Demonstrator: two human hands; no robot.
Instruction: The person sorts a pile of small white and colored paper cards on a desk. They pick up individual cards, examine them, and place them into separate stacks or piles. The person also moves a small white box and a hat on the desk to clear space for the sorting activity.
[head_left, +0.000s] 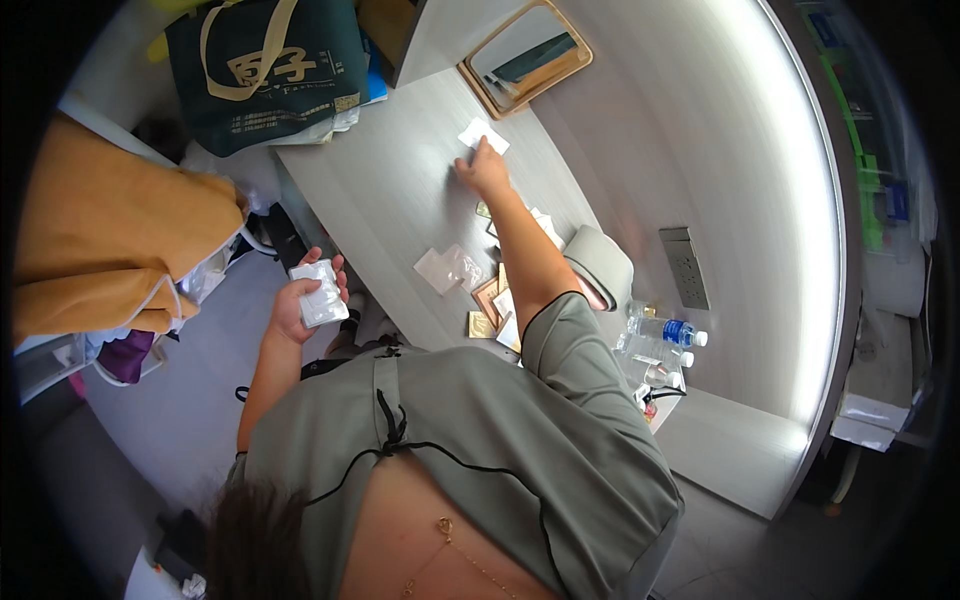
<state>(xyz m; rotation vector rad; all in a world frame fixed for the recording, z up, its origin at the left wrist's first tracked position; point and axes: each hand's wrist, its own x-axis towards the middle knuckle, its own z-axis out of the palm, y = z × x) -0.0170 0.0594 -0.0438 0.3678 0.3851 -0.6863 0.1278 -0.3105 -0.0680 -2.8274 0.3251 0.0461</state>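
Note:
My left hand, low in front of my body and off the desk, grips a small stack of flat white packets. They look wrapped in clear plastic, and the thumb lies across them. My right hand is stretched out over the desk. One fingertip rests on a flat white packet near the mirror, while the thumb is apart from it. Beneath and beside the right forearm lie several small cards or flat packets, partly hidden. Clear plastic sleeves lie left of them.
A framed mirror stands at the desk's far end. A dark green tote bag bearing writing sits at the far left. Beside my right arm are a grey-green case and several plastic bottles. An orange cloth hangs at left.

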